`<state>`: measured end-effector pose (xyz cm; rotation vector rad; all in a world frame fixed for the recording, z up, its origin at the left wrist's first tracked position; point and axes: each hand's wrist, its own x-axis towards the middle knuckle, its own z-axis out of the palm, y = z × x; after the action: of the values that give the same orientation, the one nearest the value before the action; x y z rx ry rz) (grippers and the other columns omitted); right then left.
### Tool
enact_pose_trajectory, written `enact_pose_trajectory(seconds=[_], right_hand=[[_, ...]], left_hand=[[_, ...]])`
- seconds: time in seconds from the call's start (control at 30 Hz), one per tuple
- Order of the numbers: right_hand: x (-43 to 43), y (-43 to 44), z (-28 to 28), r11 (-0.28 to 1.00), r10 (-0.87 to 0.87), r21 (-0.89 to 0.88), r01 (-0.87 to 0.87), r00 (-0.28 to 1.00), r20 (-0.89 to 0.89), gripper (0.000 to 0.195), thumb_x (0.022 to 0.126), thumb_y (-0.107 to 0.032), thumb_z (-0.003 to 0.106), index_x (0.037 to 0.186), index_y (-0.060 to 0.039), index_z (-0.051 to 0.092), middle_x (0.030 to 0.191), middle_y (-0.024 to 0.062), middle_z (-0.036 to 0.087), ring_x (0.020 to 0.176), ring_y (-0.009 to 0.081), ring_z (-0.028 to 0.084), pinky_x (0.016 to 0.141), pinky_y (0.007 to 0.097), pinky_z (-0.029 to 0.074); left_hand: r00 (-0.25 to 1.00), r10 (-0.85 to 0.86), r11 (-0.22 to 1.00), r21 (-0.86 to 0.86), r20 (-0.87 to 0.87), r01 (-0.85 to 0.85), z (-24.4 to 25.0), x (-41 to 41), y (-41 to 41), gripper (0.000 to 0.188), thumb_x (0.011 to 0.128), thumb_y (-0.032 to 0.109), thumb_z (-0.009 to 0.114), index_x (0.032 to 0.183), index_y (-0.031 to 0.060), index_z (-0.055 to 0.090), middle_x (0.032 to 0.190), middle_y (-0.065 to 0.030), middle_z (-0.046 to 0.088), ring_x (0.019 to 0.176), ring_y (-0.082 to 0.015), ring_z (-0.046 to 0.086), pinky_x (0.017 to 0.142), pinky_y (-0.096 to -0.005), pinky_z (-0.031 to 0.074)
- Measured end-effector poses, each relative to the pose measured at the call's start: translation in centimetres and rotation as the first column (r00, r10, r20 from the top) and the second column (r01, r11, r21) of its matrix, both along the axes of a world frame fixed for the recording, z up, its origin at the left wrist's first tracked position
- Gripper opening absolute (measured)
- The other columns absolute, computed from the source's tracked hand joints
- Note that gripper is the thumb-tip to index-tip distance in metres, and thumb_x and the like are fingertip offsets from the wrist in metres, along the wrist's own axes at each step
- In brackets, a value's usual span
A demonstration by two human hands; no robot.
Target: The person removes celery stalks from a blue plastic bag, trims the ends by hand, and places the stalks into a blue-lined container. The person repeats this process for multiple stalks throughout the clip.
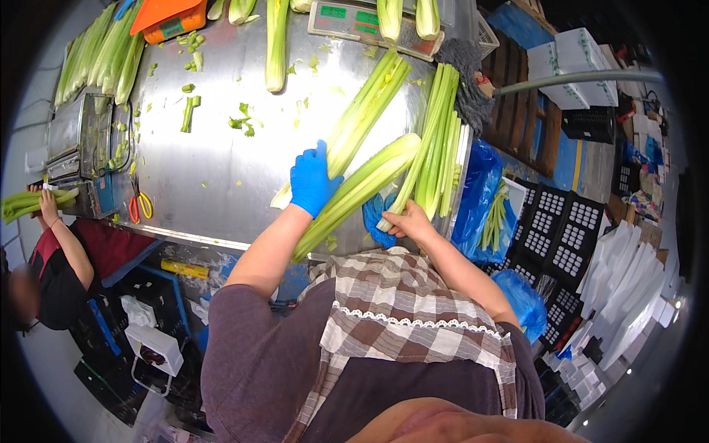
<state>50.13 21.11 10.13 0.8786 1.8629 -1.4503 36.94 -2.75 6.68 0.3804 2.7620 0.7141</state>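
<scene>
My left hand (314, 180), in a blue glove, grips a celery bunch (365, 113) near its pale base end. That bunch lies slanted across the steel table (216, 183). Just right of the glove lies a second celery bunch (360, 194), slanted the same way, its leafy or cut end by the table's front edge. My bare right hand (411, 224) pinches the pale end of a loose celery stalk (412, 183). Several more loose stalks (437, 155) lie beside it along the right edge. A loose blue glove (376, 219) rests partly under the held stalk.
A digital scale (360, 25) with celery on it stands at the back. Orange-and-yellow-handled scissors (139, 205) lie front left, near celery scraps (241, 122). Another person (61, 249) holds celery at the far left. A blue bag (476, 194) hangs off the right edge beside black crates (554, 221).
</scene>
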Motion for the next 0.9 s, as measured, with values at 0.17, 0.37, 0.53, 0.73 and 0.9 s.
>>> enact_pose_trajectory(seconds=[0.17,0.37,0.53,0.73,0.9], right_hand=[[0.2,0.7,-1.5,1.0,0.014,-0.006,-0.014,0.999,-0.034,0.051,0.086,-0.03,0.08,0.113,0.0039,0.055,0.087,0.0143,0.071,0.065,0.0179,0.069,0.052,0.0284,0.053],[0.2,0.5,-1.3,0.999,0.033,0.033,-0.033,0.999,0.012,0.047,0.087,-0.032,0.078,0.112,0.0031,0.06,0.093,0.0134,0.072,0.071,0.0179,0.071,0.057,0.0283,0.055],[0.1,0.9,-1.3,0.995,0.079,0.058,-0.081,0.996,0.04,0.044,0.088,-0.033,0.076,0.113,0.0014,0.064,0.095,0.0125,0.074,0.073,0.0174,0.072,0.059,0.0277,0.055],[0.2,0.9,-0.8,0.991,0.104,0.081,-0.107,0.994,0.036,0.045,0.089,-0.036,0.073,0.113,0.0023,0.066,0.097,0.0128,0.074,0.074,0.0188,0.072,0.061,0.0295,0.056],[-1.4,1.1,1.6,0.838,0.441,0.192,-0.51,0.841,0.313,0.047,0.09,-0.044,0.071,0.098,0.0017,0.07,0.086,0.0117,0.075,0.074,0.019,0.073,0.066,0.0318,0.057]], left_hand=[[0.998,0.03,0.989,0.145,-0.061,-0.021,-2.8,-0.6,-0.8,0.086,0.074,0.037,0.082,0.144,0.0001,0.048,0.113,-0.0262,0.059,0.104,-0.0431,0.057,0.09,-0.0492,0.049],[0.789,-0.05,0.64,0.626,0.612,-0.446,-0.8,-3.7,-4.3,0.06,0.089,0.027,0.073,0.139,-0.0029,0.055,0.124,-0.0153,0.067,0.106,-0.0228,0.066,0.094,-0.0353,0.054],[0.797,-0.274,0.508,0.784,0.539,-0.356,-2.8,-3.8,-8.0,0.049,0.101,0.029,0.056,0.138,-0.0026,0.053,0.125,-0.0177,0.066,0.112,-0.0253,0.066,0.094,-0.0405,0.057],[0.332,-0.59,0.151,0.505,0.736,-0.85,-2.9,-4.2,-9.0,0.054,0.1,0.029,0.058,0.143,-0.0019,0.047,0.132,-0.0218,0.062,0.112,-0.0305,0.067,0.089,-0.0412,0.059],[0.472,-0.463,0.202,0.608,0.75,-0.768,-1.9,-2.5,-10.1,0.057,0.095,0.024,0.065,0.142,-0.0033,0.047,0.129,-0.0203,0.063,0.111,-0.0314,0.067,0.089,-0.0402,0.059]])
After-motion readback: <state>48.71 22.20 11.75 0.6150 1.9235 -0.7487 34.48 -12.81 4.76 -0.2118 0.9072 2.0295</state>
